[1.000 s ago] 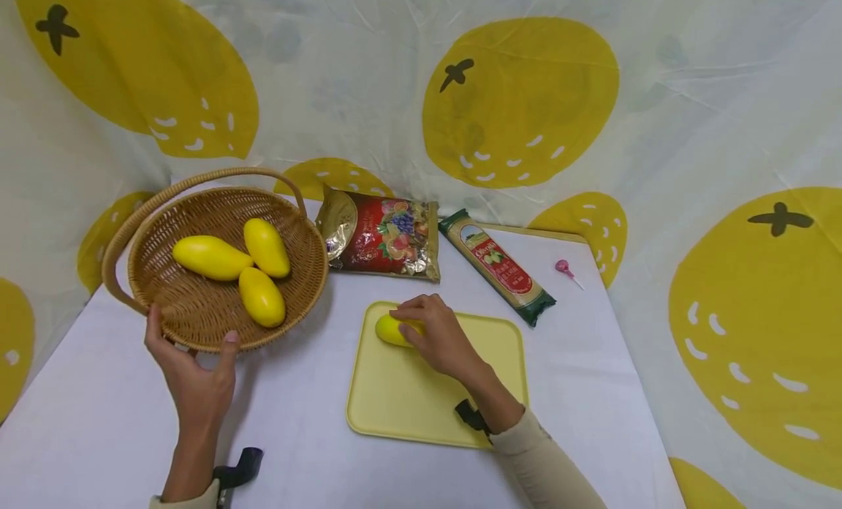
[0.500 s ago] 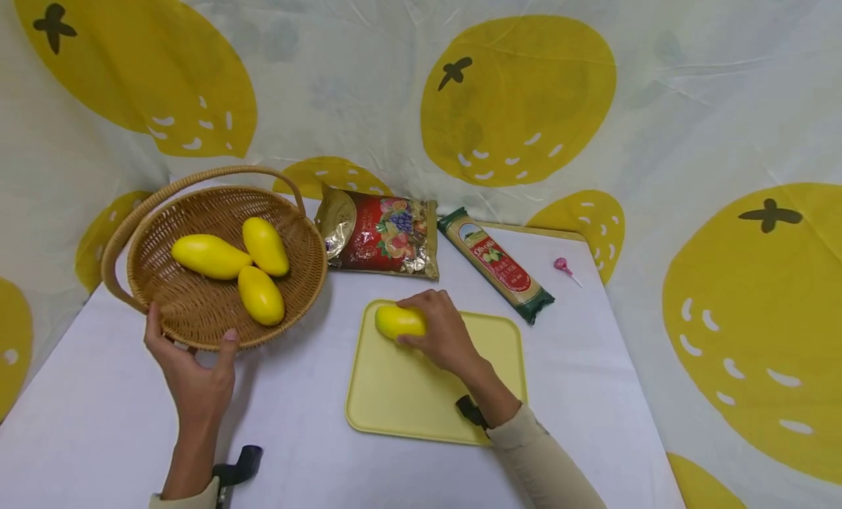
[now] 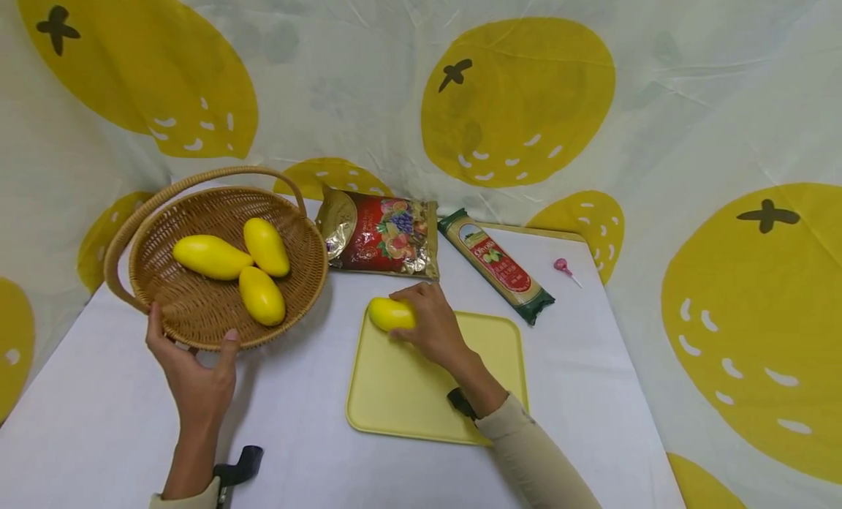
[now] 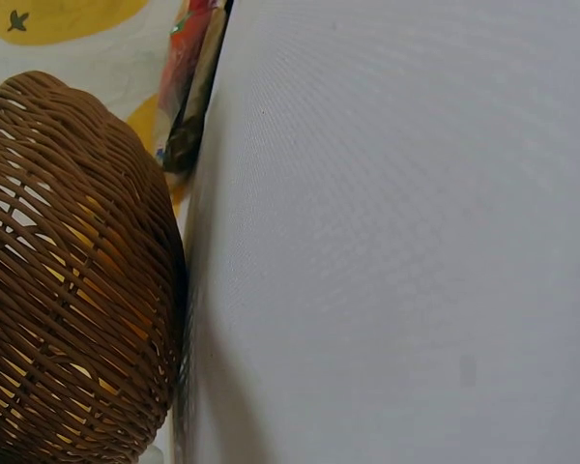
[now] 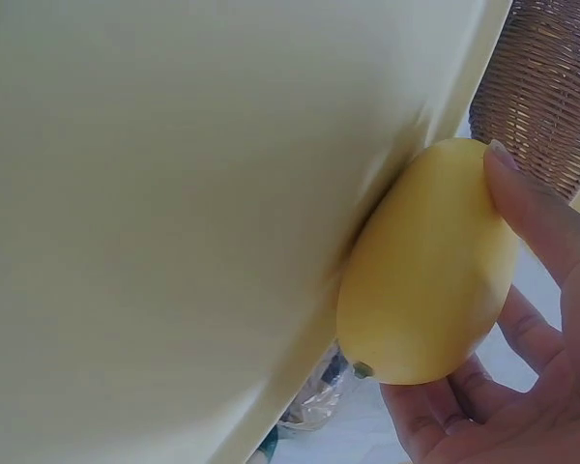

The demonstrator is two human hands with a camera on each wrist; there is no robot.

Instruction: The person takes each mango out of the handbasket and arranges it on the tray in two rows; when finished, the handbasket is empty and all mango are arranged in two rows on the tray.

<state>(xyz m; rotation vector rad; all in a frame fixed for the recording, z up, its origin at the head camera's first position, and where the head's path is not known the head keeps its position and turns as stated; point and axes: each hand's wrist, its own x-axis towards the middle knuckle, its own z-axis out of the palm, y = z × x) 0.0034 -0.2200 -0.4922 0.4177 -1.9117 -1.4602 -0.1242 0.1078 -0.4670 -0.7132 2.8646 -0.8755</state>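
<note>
A person's right hand (image 3: 430, 322) grips a yellow mango (image 3: 391, 314) at the upper left corner of a pale yellow tray (image 3: 408, 399), just below the center of the head camera's frame. The thumb and fingers close around one end of the fruit, leaving the other end showing at left; whether the mango touches the tray cannot be told. In the right wrist view, the thumb presses the fruit's side, with fingers curled beneath.

At lower left, the left hand (image 3: 197, 377) holds the near rim of a brown wicker basket (image 3: 180, 315), its thumb on the edge and its fingers partly hidden. Three more mangoes (image 3: 262, 295) lie close together inside, under an arched handle (image 3: 197, 176). The left wrist view shows the basket's woven outer wall along the left edge of the frame.

On the white-covered desk (image 3: 296, 428), a red and gold candy bag (image 3: 388, 235) lies above the tray, near the basket. To its right, a green-ended packet (image 3: 498, 266) slants down toward a pink lollipop (image 3: 561, 266) at center right. A pale cloth (image 3: 375, 77) printed with large yellow fruits fills the top of the frame. Beige sleeves (image 3: 536, 458) cover both forearms.
</note>
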